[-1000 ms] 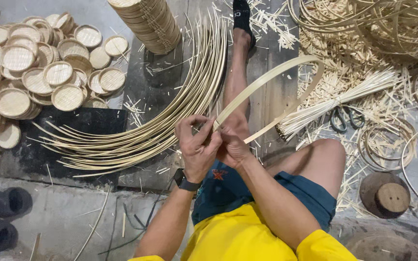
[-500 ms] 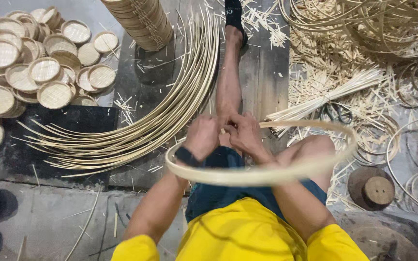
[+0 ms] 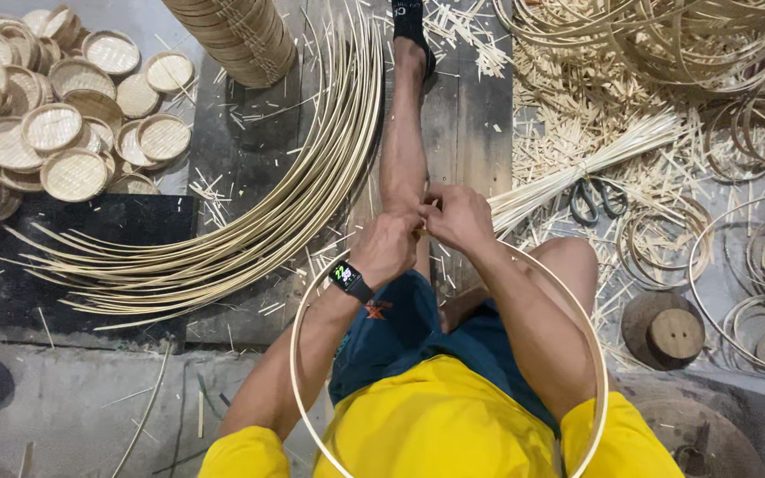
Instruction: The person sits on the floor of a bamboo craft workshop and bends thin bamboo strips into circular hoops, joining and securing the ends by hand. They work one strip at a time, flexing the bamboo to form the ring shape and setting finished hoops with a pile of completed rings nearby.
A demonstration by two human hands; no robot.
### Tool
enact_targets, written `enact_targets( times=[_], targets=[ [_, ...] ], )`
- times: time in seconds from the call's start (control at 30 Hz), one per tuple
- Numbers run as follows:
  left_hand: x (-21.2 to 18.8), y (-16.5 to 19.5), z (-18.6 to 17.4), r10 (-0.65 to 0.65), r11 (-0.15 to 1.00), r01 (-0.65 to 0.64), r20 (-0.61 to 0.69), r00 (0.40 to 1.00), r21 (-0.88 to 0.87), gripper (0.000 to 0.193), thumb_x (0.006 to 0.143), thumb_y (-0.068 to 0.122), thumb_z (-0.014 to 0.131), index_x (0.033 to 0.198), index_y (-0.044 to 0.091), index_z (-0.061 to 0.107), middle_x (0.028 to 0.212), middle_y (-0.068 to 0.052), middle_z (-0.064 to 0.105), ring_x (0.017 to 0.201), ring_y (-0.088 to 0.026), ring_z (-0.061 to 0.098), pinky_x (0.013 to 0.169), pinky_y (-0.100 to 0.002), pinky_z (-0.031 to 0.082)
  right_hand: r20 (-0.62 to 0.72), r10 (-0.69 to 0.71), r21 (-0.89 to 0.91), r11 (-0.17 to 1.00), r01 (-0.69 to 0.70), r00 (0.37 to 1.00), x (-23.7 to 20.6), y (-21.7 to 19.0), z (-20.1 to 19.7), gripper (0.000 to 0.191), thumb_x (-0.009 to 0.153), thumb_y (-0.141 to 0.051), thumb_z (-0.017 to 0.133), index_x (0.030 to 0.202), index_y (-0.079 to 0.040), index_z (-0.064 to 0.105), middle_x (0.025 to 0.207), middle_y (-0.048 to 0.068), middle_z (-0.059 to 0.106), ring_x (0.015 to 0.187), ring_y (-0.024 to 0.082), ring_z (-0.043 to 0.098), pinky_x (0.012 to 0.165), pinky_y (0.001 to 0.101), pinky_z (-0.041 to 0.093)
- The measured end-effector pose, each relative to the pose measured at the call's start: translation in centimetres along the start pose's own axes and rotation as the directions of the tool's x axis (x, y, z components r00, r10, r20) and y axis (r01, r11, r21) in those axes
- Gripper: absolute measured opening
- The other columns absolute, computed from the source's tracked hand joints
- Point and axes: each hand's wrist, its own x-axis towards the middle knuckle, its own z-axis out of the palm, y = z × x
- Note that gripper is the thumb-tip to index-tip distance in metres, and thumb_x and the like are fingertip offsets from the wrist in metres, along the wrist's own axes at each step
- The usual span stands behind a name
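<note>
- Upper left of the frame: a heap of shallow round woven trays [image 3: 55, 133], stacked and overlapping on the floor, nothing in them that I can see.
- Top centre, a tall stack of nested woven rims [image 3: 236, 35] leans into view beside the trays.
- My left hand [image 3: 387, 248] is closed tight, knuckles up, pinching the bamboo hoop [image 3: 298, 354] right where its ends meet, centre of the frame.
- My right hand [image 3: 458, 215] is closed too, fingers curled narrow on that same joint, touching my left hand.
- The hoop sweeps down from my hands on both sides, around my arms and lap, and runs off the bottom edge.
- A smartwatch [image 3: 345, 276] sits on my left wrist.
- My leg [image 3: 403, 142] stretches straight up the frame along the wooden board [image 3: 480, 115].
- Left of my leg, a big fan of long curved bamboo strips [image 3: 250, 230] arcs from top centre down to the left middle.
- Right of my hands, a tied bundle of thin splints [image 3: 577, 168] lies slanted, with scissors [image 3: 597, 199] just beside it.
- Upper right and right edge: loose coils and finished hoops [image 3: 754, 248] on scattered offcuts.
- Lower right, a round wooden block [image 3: 670, 332] near my knee.
- Open room: bare grey floor at lower left; everywhere right is crowded.
</note>
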Motion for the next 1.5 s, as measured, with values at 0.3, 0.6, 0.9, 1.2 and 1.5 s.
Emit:
enact_targets(
  times=[0.3,0.6,0.9,1.2,1.5],
  targets=[
    [2.0,0.0,-1.1,-0.231,0.965,0.192,0.235,0.944,0.178,0.017,0.081,0.016,0.068,0.090,0.003,0.075,0.085,-0.025,0.071,0.081,-0.041,0.071,0.071,-0.052,0.056,-0.243,-0.729,-0.263,0.684,0.680,0.640,-5.9,0.6,-1.0,0.033,0.076,-0.002,0.071,0.108,-0.008,0.071,0.118,0.011,0.068,0.111,0.032,0.060,0.093,0.0446,0.049],
    [1.3,2.0,-0.7,-0.113,0.991,0.112,0.011,0.994,0.075,0.018,0.080,0.019,0.069,0.092,0.009,0.077,0.087,-0.022,0.071,0.081,-0.043,0.069,0.073,-0.053,0.055,-0.415,-0.404,-0.011,0.898,0.439,0.815,-4.7,0.3,-1.9,0.011,0.086,-0.008,0.074,0.097,-0.009,0.075,0.085,0.010,0.073,0.079,0.030,0.068,0.074,0.0410,0.053],
    [-0.1,2.6,0.1,-0.065,0.998,0.063,-0.079,0.995,-0.020,0.017,0.087,0.020,0.066,0.097,0.017,0.078,0.094,-0.017,0.074,0.081,-0.041,0.069,0.070,-0.053,0.053,-0.397,-0.305,0.003,0.943,0.333,0.866,-3.0,-1.0,-2.9,0.010,0.089,-0.013,0.075,0.098,-0.008,0.076,0.090,0.013,0.074,0.085,0.033,0.070,0.077,0.0427,0.055],
    [2.8,-0.3,5.1,-0.085,0.240,0.336,0.325,0.942,-0.911,0.015,0.105,0.016,0.060,0.113,0.006,0.067,0.093,-0.006,0.071,0.077,-0.014,0.062,0.069,-0.030,0.050,-0.201,-0.059,0.784,0.588,0.197,0.978,-8.3,4.4,-3.4,0.017,0.099,-0.001,0.064,0.115,-0.002,0.070,0.099,0.008,0.074,0.086,0.015,0.070,0.076,0.0274,0.058],
    [2.6,4.5,8.8,0.097,-0.227,0.253,0.237,0.967,-0.940,0.017,0.104,0.015,0.063,0.118,0.005,0.061,0.106,-0.002,0.068,0.097,-0.011,0.063,0.088,-0.026,0.050,-0.463,-0.123,0.621,0.662,0.420,0.878,-9.8,5.2,-3.9,0.016,0.091,0.005,0.078,0.106,0.002,0.074,0.102,0.009,0.067,0.086,0.013,0.068,0.072,0.0237,0.055]
  ],
)
